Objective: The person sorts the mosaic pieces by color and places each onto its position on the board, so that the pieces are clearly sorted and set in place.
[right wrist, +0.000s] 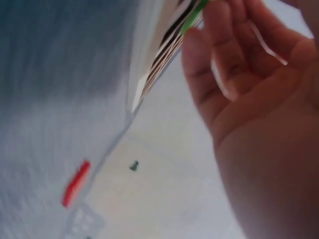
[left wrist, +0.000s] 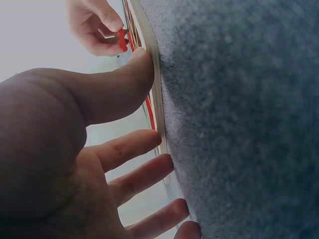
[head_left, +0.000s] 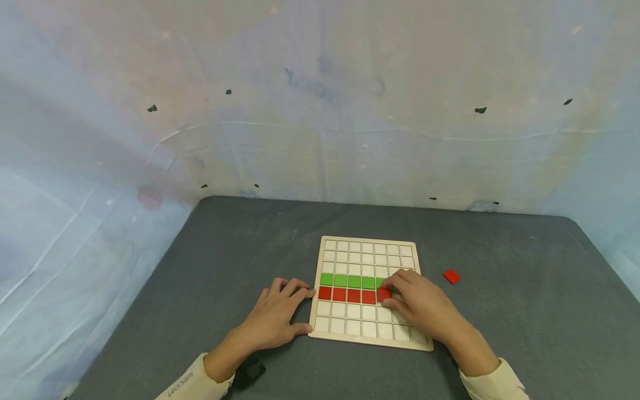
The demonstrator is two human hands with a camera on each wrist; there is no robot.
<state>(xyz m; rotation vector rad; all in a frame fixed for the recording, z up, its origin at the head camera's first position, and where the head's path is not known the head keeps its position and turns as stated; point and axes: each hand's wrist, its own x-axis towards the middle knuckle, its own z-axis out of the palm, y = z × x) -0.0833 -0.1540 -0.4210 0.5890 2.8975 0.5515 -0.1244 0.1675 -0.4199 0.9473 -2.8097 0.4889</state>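
A wooden grid board (head_left: 345,336) lies on the dark table, with a row of green square tiles (head_left: 354,282) above a row of red square tiles (head_left: 353,295). My right hand (head_left: 422,303) pinches another red tile (head_left: 384,294) between thumb and fingers, just over the cell at the right end of the red row. That pinched tile (left wrist: 122,40) also shows in the left wrist view, tilted near the board. My left hand (head_left: 272,319) rests at the board's left edge, thumb and fingertips touching the rim, fingers spread. Right-hand fingers hide part of the green row.
One loose red tile (head_left: 451,276) lies on the table to the right of the board. A small black object (head_left: 250,371) sits partly under the left wrist. Behind the grey table (head_left: 250,233) hangs a pale patterned cloth (head_left: 320,139).
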